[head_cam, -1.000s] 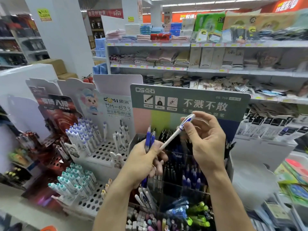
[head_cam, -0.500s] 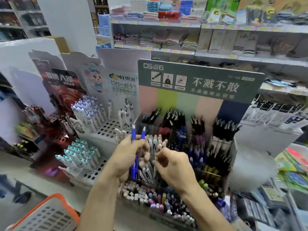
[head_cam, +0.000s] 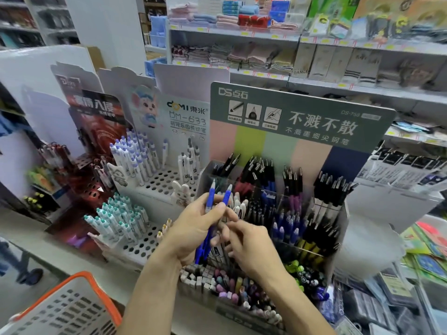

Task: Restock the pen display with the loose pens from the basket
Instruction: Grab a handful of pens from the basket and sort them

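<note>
My left hand point(head_cam: 193, 228) grips two blue pens point(head_cam: 210, 201) upright, tips up, in front of the tiered clear pen display point(head_cam: 290, 110) with the green header card. My right hand point(head_cam: 254, 245) is right beside it, over the rows of white pens. Its curled fingertips meet the lower part of the blue pens, but blur hides whether they pinch anything. The display holds black, blue, purple and white pens in rows. The grey basket with an orange rim point(head_cam: 79, 276) sits at the bottom left; its contents are out of sight.
A white perforated pen stand point(head_cam: 167, 182) with white-and-purple and teal-capped pens stands left of the display, a red stand point(head_cam: 96, 122) beyond it. Shelves of folded towels point(head_cam: 242, 20) run behind. Packaged stationery point(head_cam: 423, 247) lies at the right. Someone's shoe point(head_cam: 31, 276) is at the far left.
My right hand came down from holding a white pen in the air to the white pen rows, then drew in against my left hand. The view tilted down, and the basket came into sight.
</note>
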`<state>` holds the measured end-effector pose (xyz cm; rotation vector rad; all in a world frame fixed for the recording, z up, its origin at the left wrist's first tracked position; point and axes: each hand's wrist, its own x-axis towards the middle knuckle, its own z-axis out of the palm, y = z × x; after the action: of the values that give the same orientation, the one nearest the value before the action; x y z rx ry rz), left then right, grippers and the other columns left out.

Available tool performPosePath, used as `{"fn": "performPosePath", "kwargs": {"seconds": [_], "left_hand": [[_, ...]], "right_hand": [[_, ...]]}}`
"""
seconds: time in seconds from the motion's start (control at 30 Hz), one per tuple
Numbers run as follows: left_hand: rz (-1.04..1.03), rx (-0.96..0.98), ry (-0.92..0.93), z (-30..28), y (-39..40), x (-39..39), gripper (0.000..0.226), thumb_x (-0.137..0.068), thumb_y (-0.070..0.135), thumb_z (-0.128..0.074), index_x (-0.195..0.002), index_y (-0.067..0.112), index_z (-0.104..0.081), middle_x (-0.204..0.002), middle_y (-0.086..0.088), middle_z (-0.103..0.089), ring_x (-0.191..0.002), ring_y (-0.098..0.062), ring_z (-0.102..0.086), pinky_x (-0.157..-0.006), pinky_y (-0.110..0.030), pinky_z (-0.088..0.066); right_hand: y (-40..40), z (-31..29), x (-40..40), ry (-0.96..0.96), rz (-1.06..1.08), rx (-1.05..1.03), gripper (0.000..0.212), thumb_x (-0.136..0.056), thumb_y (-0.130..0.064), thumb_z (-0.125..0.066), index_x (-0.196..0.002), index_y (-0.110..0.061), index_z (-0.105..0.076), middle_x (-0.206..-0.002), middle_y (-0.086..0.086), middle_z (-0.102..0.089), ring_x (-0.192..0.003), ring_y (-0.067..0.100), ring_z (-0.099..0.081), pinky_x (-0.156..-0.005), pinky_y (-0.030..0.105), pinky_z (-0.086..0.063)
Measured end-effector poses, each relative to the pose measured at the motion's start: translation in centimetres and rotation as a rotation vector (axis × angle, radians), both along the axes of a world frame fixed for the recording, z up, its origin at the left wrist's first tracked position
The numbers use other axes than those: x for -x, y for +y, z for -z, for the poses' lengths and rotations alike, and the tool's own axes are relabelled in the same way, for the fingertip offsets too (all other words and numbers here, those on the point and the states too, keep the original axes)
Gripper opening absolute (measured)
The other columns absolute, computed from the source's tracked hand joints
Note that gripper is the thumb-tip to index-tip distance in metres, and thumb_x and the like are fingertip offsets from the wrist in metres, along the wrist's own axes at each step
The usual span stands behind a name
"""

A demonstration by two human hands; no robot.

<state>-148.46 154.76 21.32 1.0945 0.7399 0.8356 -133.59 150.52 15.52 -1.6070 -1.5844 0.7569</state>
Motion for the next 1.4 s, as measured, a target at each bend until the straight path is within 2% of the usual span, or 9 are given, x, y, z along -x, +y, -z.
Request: {"fn": "performPosePath", "kwargs": {"seconds": [0.13, 0.23, 0.37, 0.6, 0.77, 0.83, 0.97, 1.17, 1.4], "left_hand": [[0.059, -0.036, 0.012, 0.1, -0.1, -0.2, 0.023, -0.105, 0.016, -0.043, -0.123, 0.002, -0.047, -0.084, -0.017, -0.064, -0.042, -0.018, -0.049, -0.034, -0.019, -0.029], [0.129, -0.066, 0.035, 0.2, -0.2, -0.5, 0.019, -0.106, 0.020, -0.042, -0.119, 0.009, -0.050, -0.079, -0.014, -0.061, -0.040, -0.016, -0.044, -0.034, -0.019, -0.027], [0.186, -0.086, 0.044, -0.1, -0.3, -0.9, 0.015, -0.106, 0.018, -0.041, -0.115, 0.007, -0.046, -0.075, -0.011, -0.060, -0.040, -0.017, -0.043, -0.034, -0.020, -0.025], [0.216, -0.133, 0.049, 0.0, -0.6, -1.9, 0.028, -0.096, 0.025, -0.052, -0.115, 0.005, -0.051, -0.081, -0.014, -0.066, -0.049, -0.021, -0.054, -0.039, -0.023, -0.038], [0.193, -0.090, 0.068, 0.1, -0.3, -2.9, 0.026, -0.100, 0.023, -0.046, -0.118, 0.005, -0.052, -0.094, -0.022, -0.073, -0.071, -0.032, -0.070, -0.060, -0.033, -0.059], [0.165, -0.063, 0.111, 0.2, -0.2, -3.0, 0.023, -0.103, 0.023, -0.045, -0.118, 0.007, -0.052, -0.094, -0.021, -0.074, -0.067, -0.032, -0.070, -0.053, -0.032, -0.058], [0.126, -0.070, 0.153, 0.2, 0.2, -3.4, 0.031, -0.100, 0.033, -0.048, -0.116, 0.008, -0.057, -0.075, -0.008, -0.064, -0.040, -0.017, -0.048, -0.031, -0.019, -0.031], [0.197, 0.118, 0.055, 0.1, 0.3, -4.5, 0.048, -0.094, 0.050, -0.046, -0.109, 0.004, -0.054, -0.071, -0.007, -0.056, -0.043, -0.015, -0.042, -0.031, -0.019, -0.027], [0.244, 0.155, 0.026, 0.2, -0.1, -5.3, 0.017, -0.104, 0.012, -0.037, -0.111, 0.003, -0.050, -0.074, -0.010, -0.056, -0.056, -0.019, -0.048, -0.045, -0.024, -0.035]], "right_hand": [[-1.0, -4.7, -0.1, 0.380, 0.117, -0.132, 0.017, -0.104, -0.032, -0.054, -0.103, -0.025, -0.069, -0.080, 0.004, -0.074, -0.065, 0.021, -0.073, -0.061, 0.044, -0.063], [-1.7, -6.6, -0.2, 0.502, 0.151, -0.199, 0.022, -0.095, -0.039, -0.059, -0.105, -0.021, -0.066, -0.070, 0.002, -0.069, -0.051, 0.012, -0.061, -0.050, 0.026, -0.050], [-1.6, -6.5, -0.8, 0.489, 0.170, -0.230, 0.012, -0.094, -0.014, -0.073, -0.103, -0.019, -0.067, -0.078, 0.000, -0.072, -0.062, 0.013, -0.066, -0.059, 0.027, -0.051], [-1.9, -6.6, -2.4, 0.523, 0.182, -0.257, 0.025, -0.081, -0.023, -0.083, -0.101, -0.014, -0.069, -0.086, 0.005, -0.076, -0.075, 0.021, -0.074, -0.068, 0.028, -0.058], [-2.0, -6.9, -4.8, 0.615, 0.344, -0.344, 0.021, -0.088, -0.004, -0.076, -0.107, -0.013, -0.071, -0.090, 0.008, -0.077, -0.076, 0.016, -0.072, -0.061, 0.024, -0.057], [-2.3, -7.4, -6.3, 0.654, 0.430, -0.421, 0.027, -0.088, -0.004, -0.075, -0.113, -0.012, -0.067, -0.093, 0.010, -0.076, -0.081, 0.020, -0.074, -0.062, 0.028, -0.060], [-3.1, -8.1, -9.2, 0.515, 0.593, -0.629, 0.028, -0.086, -0.009, -0.078, -0.109, -0.018, -0.065, -0.092, 0.002, -0.077, -0.084, 0.021, -0.076, -0.072, 0.030, -0.062], [-4.5, -6.9, -11.3, 0.081, 0.605, -0.682, 0.029, -0.083, -0.008, -0.083, -0.107, -0.018, -0.069, -0.093, -0.010, -0.075, -0.082, 0.007, -0.074, -0.073, 0.016, -0.057], [-4.8, -3.7, -11.2, -0.179, 0.472, -0.423, 0.021, -0.080, -0.011, -0.087, -0.098, -0.019, -0.079, -0.083, -0.017, -0.074, -0.075, -0.001, -0.070, -0.071, 0.016, -0.058]]}}
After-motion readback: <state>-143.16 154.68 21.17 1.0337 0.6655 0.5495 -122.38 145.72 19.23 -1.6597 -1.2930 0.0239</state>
